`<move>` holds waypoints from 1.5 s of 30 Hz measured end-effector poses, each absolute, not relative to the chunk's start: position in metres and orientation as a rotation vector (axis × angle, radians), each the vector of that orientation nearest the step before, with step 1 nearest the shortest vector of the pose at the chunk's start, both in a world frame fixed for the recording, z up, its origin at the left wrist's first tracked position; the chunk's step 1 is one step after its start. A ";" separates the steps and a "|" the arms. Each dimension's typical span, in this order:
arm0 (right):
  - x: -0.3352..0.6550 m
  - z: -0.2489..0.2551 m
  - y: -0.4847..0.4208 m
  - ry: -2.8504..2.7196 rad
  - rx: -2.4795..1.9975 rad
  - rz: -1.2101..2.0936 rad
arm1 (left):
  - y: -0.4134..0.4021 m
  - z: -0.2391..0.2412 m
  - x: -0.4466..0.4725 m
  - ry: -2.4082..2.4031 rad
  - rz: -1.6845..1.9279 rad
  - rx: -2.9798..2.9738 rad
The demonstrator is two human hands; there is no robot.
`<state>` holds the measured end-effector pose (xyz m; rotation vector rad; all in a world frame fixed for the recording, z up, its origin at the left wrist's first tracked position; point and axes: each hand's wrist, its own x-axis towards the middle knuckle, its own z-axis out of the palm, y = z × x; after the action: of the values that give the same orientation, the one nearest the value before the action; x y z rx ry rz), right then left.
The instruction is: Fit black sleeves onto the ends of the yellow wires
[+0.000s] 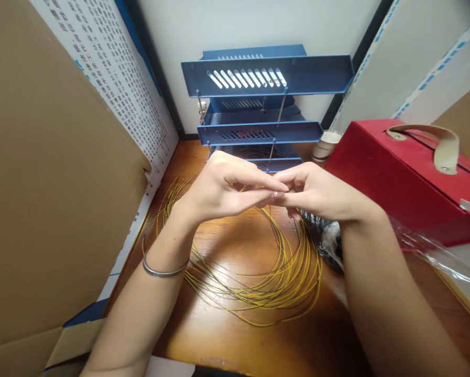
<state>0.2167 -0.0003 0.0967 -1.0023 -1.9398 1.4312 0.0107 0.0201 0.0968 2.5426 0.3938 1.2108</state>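
Observation:
My left hand [227, 188] and my right hand [317, 191] meet fingertip to fingertip above a wooden desk [250, 335]. Both are pinched together on a tiny silvery part [276, 194] held between the fingertips; I cannot make out what it is. A metal bangle [162, 269] circles my left wrist. Under the hands lies a loose coil of thin yellow wire [282, 272], spread in loops across the desk. A clear plastic bag with dark small parts [325, 238] lies just under my right wrist.
A blue three-tier metal tray rack [266, 99] stands at the back. A red box with a tan handle [407, 173] fills the right side, a paper cup [326, 144] beside it. Large cardboard [42, 173] walls off the left.

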 end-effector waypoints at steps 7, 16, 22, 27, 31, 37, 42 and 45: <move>0.215 0.099 -0.002 -1.896 -1.030 1.452 | 0.020 0.097 0.009 0.378 1.215 2.555; 0.214 0.099 -0.003 -1.915 -1.032 1.453 | 0.019 0.100 0.010 0.403 1.199 2.528; 0.214 0.100 -0.004 -1.907 -1.048 1.449 | 0.017 0.101 0.009 0.446 1.154 2.517; 0.216 0.097 -0.002 -1.918 -1.108 1.304 | 0.015 0.104 0.004 0.579 0.971 2.478; 0.219 0.094 0.000 -1.945 -1.161 1.155 | 0.016 0.107 -0.001 0.642 0.855 2.448; 0.221 0.094 -0.001 -1.941 -1.134 1.074 | 0.020 0.107 -0.006 0.691 0.793 2.411; 0.222 0.095 -0.002 -1.938 -1.138 1.074 | 0.020 0.106 -0.006 0.698 0.728 2.343; 0.223 0.096 -0.002 -1.940 -1.132 1.076 | 0.020 0.107 -0.007 0.731 0.669 2.256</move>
<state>0.2226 -0.0025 0.0957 -1.1319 -1.9401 1.0764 -0.0075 0.0200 0.1072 2.2556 0.7314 0.6686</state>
